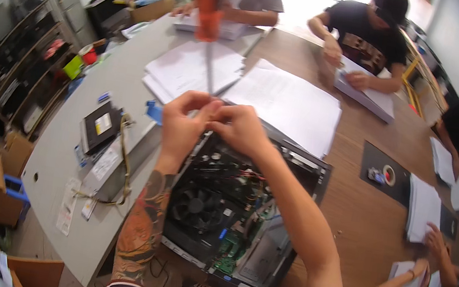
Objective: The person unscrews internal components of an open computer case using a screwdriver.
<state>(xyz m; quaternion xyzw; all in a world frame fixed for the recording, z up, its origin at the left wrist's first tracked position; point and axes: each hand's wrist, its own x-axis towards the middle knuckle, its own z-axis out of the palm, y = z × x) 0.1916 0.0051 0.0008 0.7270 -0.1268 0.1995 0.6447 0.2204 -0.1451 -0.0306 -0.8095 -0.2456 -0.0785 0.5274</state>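
An orange-handled screwdriver (205, 6) stands upright close to me, its thin shaft running down to my fingertips. My left hand (183, 116) is closed around the lower end of that shaft. Pressed against it, my right hand (242, 127) pinches at the same spot; anything small between its fingers is hidden. Both hands are over the far left edge of an opened desktop computer case (321, 187). Inside the case are a black fan (196, 208), a green circuit board (229, 255), loose wires and a grey metal part (267, 256).
Left of the case lie a silver box (108, 173) with cables and a black drive (103, 124). Paper stacks (289, 102) lie beyond it. A tape roll (389, 175) rests on a dark mat at right. Several people handle papers around the table (341, 231).
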